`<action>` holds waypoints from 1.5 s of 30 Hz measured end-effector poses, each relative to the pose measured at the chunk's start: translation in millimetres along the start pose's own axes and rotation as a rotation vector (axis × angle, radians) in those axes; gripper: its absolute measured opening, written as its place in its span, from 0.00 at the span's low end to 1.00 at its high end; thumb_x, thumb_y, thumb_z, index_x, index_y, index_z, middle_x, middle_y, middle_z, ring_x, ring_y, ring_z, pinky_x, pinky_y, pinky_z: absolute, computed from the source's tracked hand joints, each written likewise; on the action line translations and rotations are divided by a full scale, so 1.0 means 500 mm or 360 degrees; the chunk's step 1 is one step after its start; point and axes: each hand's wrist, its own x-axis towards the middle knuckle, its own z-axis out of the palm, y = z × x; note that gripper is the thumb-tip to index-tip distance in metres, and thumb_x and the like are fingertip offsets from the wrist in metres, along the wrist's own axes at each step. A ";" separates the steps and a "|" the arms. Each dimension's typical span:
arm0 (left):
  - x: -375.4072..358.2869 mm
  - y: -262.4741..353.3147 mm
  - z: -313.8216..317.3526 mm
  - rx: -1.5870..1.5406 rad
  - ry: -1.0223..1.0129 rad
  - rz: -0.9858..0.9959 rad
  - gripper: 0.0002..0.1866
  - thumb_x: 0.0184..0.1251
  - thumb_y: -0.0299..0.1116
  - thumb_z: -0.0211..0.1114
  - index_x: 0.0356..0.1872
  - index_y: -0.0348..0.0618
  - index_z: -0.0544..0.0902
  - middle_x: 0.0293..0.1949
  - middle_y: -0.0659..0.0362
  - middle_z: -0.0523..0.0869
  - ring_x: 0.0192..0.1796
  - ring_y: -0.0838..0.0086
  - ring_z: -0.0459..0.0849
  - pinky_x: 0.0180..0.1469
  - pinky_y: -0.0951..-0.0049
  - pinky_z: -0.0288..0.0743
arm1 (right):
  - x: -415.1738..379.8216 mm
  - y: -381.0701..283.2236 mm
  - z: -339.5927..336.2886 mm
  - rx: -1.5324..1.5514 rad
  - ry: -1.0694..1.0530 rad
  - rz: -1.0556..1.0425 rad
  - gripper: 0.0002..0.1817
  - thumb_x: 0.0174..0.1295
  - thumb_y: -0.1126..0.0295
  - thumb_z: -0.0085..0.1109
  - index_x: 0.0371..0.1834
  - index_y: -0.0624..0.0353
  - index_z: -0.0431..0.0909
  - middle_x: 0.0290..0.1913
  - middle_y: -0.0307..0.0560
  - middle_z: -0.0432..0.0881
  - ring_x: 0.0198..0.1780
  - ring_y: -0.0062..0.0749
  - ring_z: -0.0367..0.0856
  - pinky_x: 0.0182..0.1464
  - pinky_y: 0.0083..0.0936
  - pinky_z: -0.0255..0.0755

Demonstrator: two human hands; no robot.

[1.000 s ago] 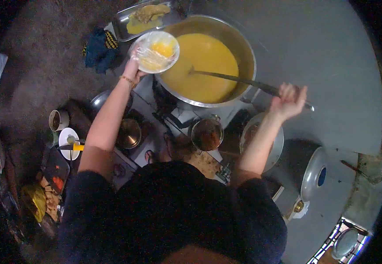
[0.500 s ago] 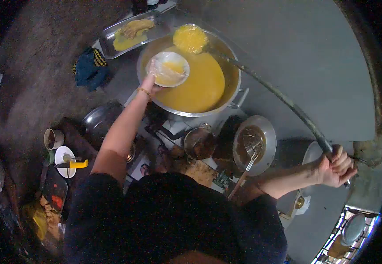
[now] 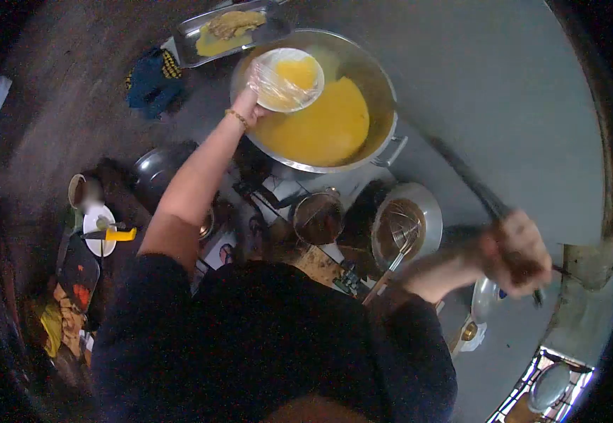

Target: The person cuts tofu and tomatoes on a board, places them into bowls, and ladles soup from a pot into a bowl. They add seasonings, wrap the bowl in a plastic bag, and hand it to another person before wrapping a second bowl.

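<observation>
The left fingers [image 3: 256,106] are curled under the near rim of a shallow white bowl lined with clear plastic film [image 3: 287,79], gripping it from below; the left hand [image 3: 249,109], with a bead bracelet at the wrist, holds it level over the near left edge of the big round metal pot of thick yellow liquid [image 3: 320,120]. A fresh pool of that yellow liquid now fills more of the bowl than half a second ago, when a heaped scoop hung over the pot just beyond it. The scoop end is no longer over the pot, so I judge the serving has been tipped in and the bowl is now loaded.

The right fingers [image 3: 514,243] are closed tight around the dark long handle of the ladle [image 3: 476,187]. The right hand [image 3: 518,250] is blurred with motion, low and well to the right of the pot. It has pulled back and down, and the handle is only a smear, its far end too blurred to place.

Nearer the body stand a small dark pot [image 3: 318,217] and a round metal basin holding a wire whisk [image 3: 403,227]. Behind the pot lies a rectangular steel tray with yellow food [image 3: 232,28]; left of it lies a crumpled blue cloth [image 3: 153,79].
</observation>
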 end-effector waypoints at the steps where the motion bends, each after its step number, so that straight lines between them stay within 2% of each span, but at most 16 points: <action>1: -0.001 0.015 -0.019 0.0039 -0.0023 0.0083 0.41 0.55 0.68 0.44 0.59 0.43 0.63 0.52 0.52 0.75 0.48 0.67 0.80 0.43 0.61 0.79 | -0.034 0.055 0.019 -0.0120 -0.0059 0.0057 0.16 0.58 0.64 0.45 0.12 0.48 0.58 0.09 0.31 0.56 0.11 0.19 0.52 0.16 0.21 0.47; 4: -0.031 0.055 -0.050 0.0062 0.0118 0.0207 0.40 0.57 0.66 0.45 0.58 0.42 0.65 0.50 0.53 0.77 0.44 0.68 0.82 0.37 0.67 0.81 | -0.153 0.211 0.076 -0.0186 0.0032 0.0484 0.16 0.57 0.72 0.46 0.12 0.53 0.58 0.10 0.35 0.57 0.12 0.23 0.53 0.17 0.23 0.46; 6: -0.052 0.076 -0.084 0.0239 0.0215 0.0197 0.38 0.58 0.64 0.46 0.56 0.39 0.66 0.49 0.52 0.78 0.43 0.68 0.82 0.37 0.66 0.81 | -0.174 0.258 0.076 -0.0009 0.0482 0.0837 0.18 0.59 0.72 0.46 0.12 0.52 0.56 0.10 0.34 0.54 0.12 0.22 0.50 0.18 0.23 0.45; 8: -0.070 0.078 -0.106 0.0281 0.0358 0.0215 0.37 0.59 0.63 0.46 0.54 0.37 0.68 0.44 0.52 0.80 0.38 0.70 0.84 0.29 0.73 0.81 | -0.151 0.266 0.029 0.0045 0.0864 0.0914 0.16 0.58 0.68 0.51 0.14 0.54 0.61 0.10 0.33 0.59 0.13 0.20 0.56 0.17 0.21 0.54; 11: -0.087 0.063 -0.154 0.0292 0.0269 0.0122 0.39 0.57 0.65 0.47 0.50 0.35 0.71 0.34 0.56 0.82 0.24 0.75 0.83 0.14 0.85 0.72 | -0.118 0.219 -0.032 -0.0161 0.1302 0.0874 0.20 0.62 0.63 0.47 0.12 0.49 0.54 0.09 0.31 0.50 0.12 0.19 0.48 0.18 0.21 0.46; 16: -0.047 0.006 -0.195 0.0270 0.0295 -0.0049 0.43 0.52 0.69 0.48 0.51 0.33 0.70 0.38 0.52 0.82 0.31 0.71 0.85 0.23 0.78 0.80 | -0.060 0.087 -0.120 -0.0192 0.1377 0.0612 0.25 0.64 0.60 0.42 0.08 0.46 0.51 0.08 0.33 0.48 0.12 0.21 0.44 0.20 0.23 0.44; 20: -0.007 -0.043 -0.168 0.0218 0.0332 -0.0026 0.48 0.50 0.71 0.48 0.56 0.31 0.66 0.49 0.46 0.76 0.43 0.64 0.82 0.34 0.65 0.82 | 0.004 -0.026 -0.126 0.0035 0.0947 0.0345 0.25 0.65 0.60 0.40 0.07 0.46 0.51 0.07 0.33 0.50 0.11 0.21 0.45 0.21 0.22 0.44; 22: 0.019 -0.069 -0.144 0.0149 0.0221 -0.0061 0.42 0.52 0.73 0.40 0.58 0.48 0.66 0.47 0.56 0.79 0.36 0.72 0.83 0.19 0.80 0.74 | 0.030 -0.071 -0.131 0.0397 0.0626 0.0380 0.24 0.64 0.62 0.40 0.08 0.47 0.52 0.07 0.33 0.50 0.12 0.20 0.46 0.22 0.20 0.46; 23: 0.018 -0.075 -0.117 0.0096 0.0202 -0.0073 0.44 0.51 0.73 0.41 0.60 0.49 0.63 0.56 0.53 0.71 0.51 0.66 0.77 0.39 0.65 0.79 | 0.039 -0.087 -0.125 0.0299 0.0626 0.0333 0.24 0.64 0.62 0.41 0.08 0.47 0.52 0.07 0.32 0.50 0.12 0.19 0.45 0.21 0.20 0.46; 26: 0.030 -0.080 -0.053 -0.0099 0.0236 -0.0104 0.44 0.53 0.69 0.47 0.58 0.36 0.64 0.52 0.50 0.75 0.51 0.61 0.77 0.48 0.56 0.75 | 0.052 -0.121 -0.104 0.0306 0.0548 0.0294 0.24 0.63 0.64 0.42 0.07 0.47 0.51 0.07 0.32 0.49 0.11 0.19 0.45 0.21 0.20 0.46; 27: 0.058 -0.095 -0.050 -0.0229 0.0082 -0.0122 0.43 0.53 0.69 0.47 0.59 0.42 0.64 0.54 0.51 0.74 0.55 0.61 0.73 0.55 0.53 0.68 | 0.052 -0.128 -0.098 0.0412 0.0477 0.0300 0.24 0.62 0.66 0.43 0.06 0.47 0.51 0.07 0.32 0.48 0.11 0.20 0.45 0.21 0.21 0.46; 32: 0.083 -0.110 -0.017 -0.0535 0.0013 -0.0173 0.42 0.54 0.68 0.46 0.61 0.45 0.62 0.56 0.53 0.72 0.58 0.61 0.71 0.59 0.52 0.63 | 0.037 -0.148 -0.144 0.0403 0.0556 0.0337 0.24 0.63 0.64 0.40 0.07 0.46 0.50 0.07 0.33 0.48 0.12 0.22 0.45 0.23 0.21 0.48; 34: 0.042 -0.088 -0.002 -0.0648 0.0039 -0.0143 0.41 0.54 0.68 0.46 0.61 0.46 0.62 0.57 0.53 0.71 0.58 0.61 0.70 0.60 0.52 0.62 | 0.029 -0.153 -0.190 -0.0100 0.0915 0.0277 0.24 0.64 0.62 0.40 0.08 0.47 0.50 0.08 0.35 0.47 0.14 0.22 0.47 0.25 0.23 0.51; 38: -0.045 -0.059 -0.031 -0.0471 -0.0445 0.0229 0.36 0.59 0.63 0.45 0.62 0.49 0.60 0.60 0.57 0.67 0.59 0.63 0.69 0.59 0.53 0.63 | 0.038 -0.109 -0.144 -0.0136 0.0967 0.0151 0.23 0.64 0.65 0.38 0.08 0.47 0.49 0.09 0.36 0.46 0.14 0.25 0.47 0.22 0.26 0.49; 42: -0.189 0.011 -0.105 -0.0308 -0.0137 0.0211 0.34 0.61 0.61 0.43 0.63 0.52 0.60 0.61 0.60 0.66 0.60 0.66 0.69 0.59 0.56 0.64 | 0.016 0.058 -0.026 0.0156 0.0490 0.0380 0.21 0.59 0.70 0.42 0.07 0.51 0.54 0.08 0.38 0.53 0.14 0.25 0.51 0.22 0.25 0.49; 45: -0.223 -0.024 -0.249 -0.0358 -0.0120 0.0310 0.32 0.64 0.58 0.43 0.64 0.52 0.58 0.62 0.61 0.65 0.61 0.67 0.67 0.60 0.60 0.64 | -0.088 0.209 0.087 -0.0861 -0.0373 0.0258 0.08 0.51 0.74 0.55 0.17 0.62 0.70 0.19 0.45 0.73 0.20 0.31 0.68 0.22 0.27 0.62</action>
